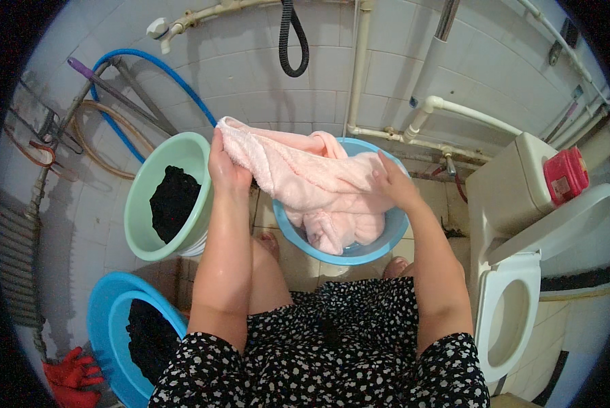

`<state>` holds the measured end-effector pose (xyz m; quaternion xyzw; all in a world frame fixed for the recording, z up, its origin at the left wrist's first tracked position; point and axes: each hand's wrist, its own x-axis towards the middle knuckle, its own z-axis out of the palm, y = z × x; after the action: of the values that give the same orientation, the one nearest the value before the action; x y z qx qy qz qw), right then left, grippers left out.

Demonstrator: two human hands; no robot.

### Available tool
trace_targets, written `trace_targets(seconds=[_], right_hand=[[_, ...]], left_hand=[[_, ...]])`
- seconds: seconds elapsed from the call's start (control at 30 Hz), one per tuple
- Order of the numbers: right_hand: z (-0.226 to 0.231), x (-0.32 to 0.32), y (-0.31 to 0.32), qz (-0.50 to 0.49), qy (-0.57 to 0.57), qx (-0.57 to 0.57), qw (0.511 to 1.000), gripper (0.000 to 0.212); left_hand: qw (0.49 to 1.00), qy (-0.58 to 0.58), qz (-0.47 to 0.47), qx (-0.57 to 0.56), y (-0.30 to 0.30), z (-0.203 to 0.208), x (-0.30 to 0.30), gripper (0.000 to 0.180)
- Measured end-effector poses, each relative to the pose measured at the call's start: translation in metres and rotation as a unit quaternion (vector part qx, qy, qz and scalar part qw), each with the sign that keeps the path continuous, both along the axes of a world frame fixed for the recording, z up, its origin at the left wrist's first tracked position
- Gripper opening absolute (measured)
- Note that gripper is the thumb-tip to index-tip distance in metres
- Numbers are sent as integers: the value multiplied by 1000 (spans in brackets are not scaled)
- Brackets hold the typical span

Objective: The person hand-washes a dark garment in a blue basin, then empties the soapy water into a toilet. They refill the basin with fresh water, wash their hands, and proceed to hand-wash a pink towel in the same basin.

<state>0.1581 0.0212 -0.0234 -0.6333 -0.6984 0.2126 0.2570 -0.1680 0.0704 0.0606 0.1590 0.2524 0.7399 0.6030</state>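
A pale pink plush cloth [298,170] is stretched between my two hands above a blue basin [352,260]. My left hand [229,166] grips its left end, raised beyond the basin's rim. At the right rim, my right hand [396,185] is closed on the cloth's other side. The lower folds hang bunched inside the basin, so its bottom is mostly hidden. Whether the cloth is a towel or a garment, I cannot tell.
To my left, a pale green basin [133,221] holds black cloth [174,204]. Nearer stands a bright blue tub [104,326] with more black cloth, beside red rubber gloves [74,374]. A toilet [485,319] is close on my right. Pipes [441,146] run along the tiled wall.
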Motion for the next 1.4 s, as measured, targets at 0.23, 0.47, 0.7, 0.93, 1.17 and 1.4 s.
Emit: trace_targets(seconds=[0.23,0.47,0.7,0.93,1.17,1.4], right_hand=[[-44,4,6,159,-176,-294,926,47],[-9,-8,-18,124,-298,-276,905,26],[68,33,-25,-336,-47,69,938,28],[62,119,-57,-367,-217,-153,891,30],[12,113,-35,-155,-194,-206,947,75],[2,46,-34,-15,-202,-108,973,83]], left_hand=[[1000,-12,-7,-15,-6,5,3,35],[1000,-5,-19,-2,-10,10,-4,31],[998,-16,-34,40,-8,-1,-21,24],[994,72,-49,-65,-9,-9,-9,19],[981,130,-97,-103,-9,-18,-9,23],[971,230,-43,-46,-7,-20,3,18]])
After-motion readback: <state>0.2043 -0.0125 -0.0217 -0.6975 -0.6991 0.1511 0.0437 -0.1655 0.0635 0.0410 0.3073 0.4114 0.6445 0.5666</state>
